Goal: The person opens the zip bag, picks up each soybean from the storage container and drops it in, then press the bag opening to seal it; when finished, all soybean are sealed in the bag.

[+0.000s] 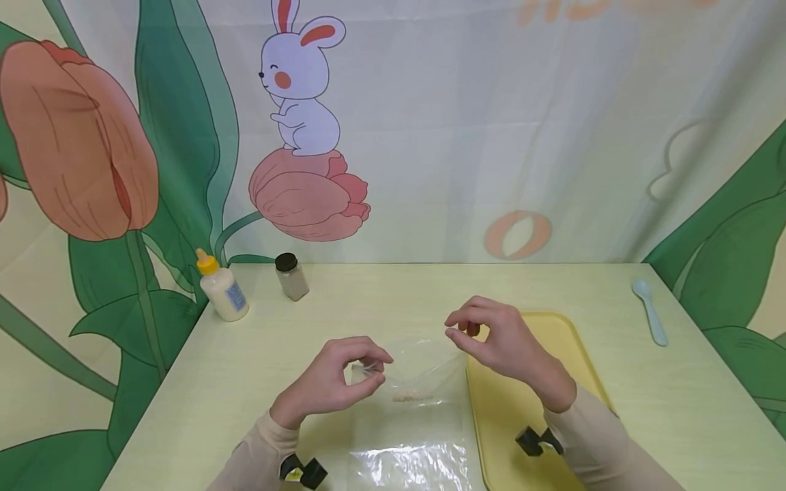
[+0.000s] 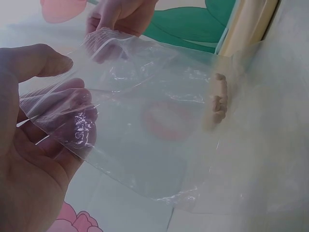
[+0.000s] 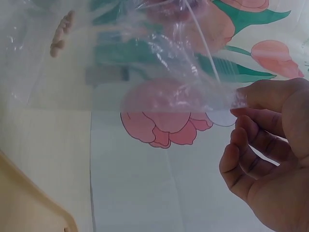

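Note:
A clear plastic zip bag lies on the table, its mouth end raised between my two hands. My left hand holds the bag's left edge; in the left wrist view its curled fingers show through the film, and the thumb stands apart from them. My right hand pinches the opposite corner between thumb and forefinger, seen in the right wrist view, with the other fingers curled below. Inside the bag sits a short row of small beige lumps; their kind is unclear.
A yellow tray lies beside the bag, under my right forearm. A light-blue spoon is at the far right. At the back left stand a white bottle with a yellow cap and a small jar with a black lid.

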The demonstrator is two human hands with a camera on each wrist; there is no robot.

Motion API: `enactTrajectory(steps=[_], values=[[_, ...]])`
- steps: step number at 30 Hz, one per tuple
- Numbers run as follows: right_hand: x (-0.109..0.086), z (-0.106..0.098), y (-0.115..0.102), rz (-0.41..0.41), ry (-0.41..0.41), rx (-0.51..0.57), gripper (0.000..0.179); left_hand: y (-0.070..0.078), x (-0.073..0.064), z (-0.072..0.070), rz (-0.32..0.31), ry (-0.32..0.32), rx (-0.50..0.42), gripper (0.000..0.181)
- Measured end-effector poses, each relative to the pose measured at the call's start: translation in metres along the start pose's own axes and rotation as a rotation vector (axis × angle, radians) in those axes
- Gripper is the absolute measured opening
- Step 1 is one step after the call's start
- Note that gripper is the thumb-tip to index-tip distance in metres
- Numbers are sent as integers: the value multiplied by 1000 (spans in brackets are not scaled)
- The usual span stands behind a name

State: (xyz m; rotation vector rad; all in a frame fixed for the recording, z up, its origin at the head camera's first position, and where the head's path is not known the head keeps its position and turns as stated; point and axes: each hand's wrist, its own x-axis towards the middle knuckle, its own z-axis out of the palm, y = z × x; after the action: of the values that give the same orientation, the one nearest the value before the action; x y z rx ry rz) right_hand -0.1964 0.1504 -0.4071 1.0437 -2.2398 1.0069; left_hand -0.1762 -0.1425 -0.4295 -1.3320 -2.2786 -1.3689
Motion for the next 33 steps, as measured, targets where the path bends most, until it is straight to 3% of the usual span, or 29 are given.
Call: enactTrajectory(steps=[6, 21, 33], values=[[2, -2, 12, 50, -10, -26, 11, 16, 4, -5, 16, 4, -2, 14], [2, -1, 43, 185, -33, -62, 7, 14, 4, -4, 1, 5, -6, 16], [-5, 4, 65, 241, -60, -108, 6, 12, 3, -2, 2, 4, -7, 16]])
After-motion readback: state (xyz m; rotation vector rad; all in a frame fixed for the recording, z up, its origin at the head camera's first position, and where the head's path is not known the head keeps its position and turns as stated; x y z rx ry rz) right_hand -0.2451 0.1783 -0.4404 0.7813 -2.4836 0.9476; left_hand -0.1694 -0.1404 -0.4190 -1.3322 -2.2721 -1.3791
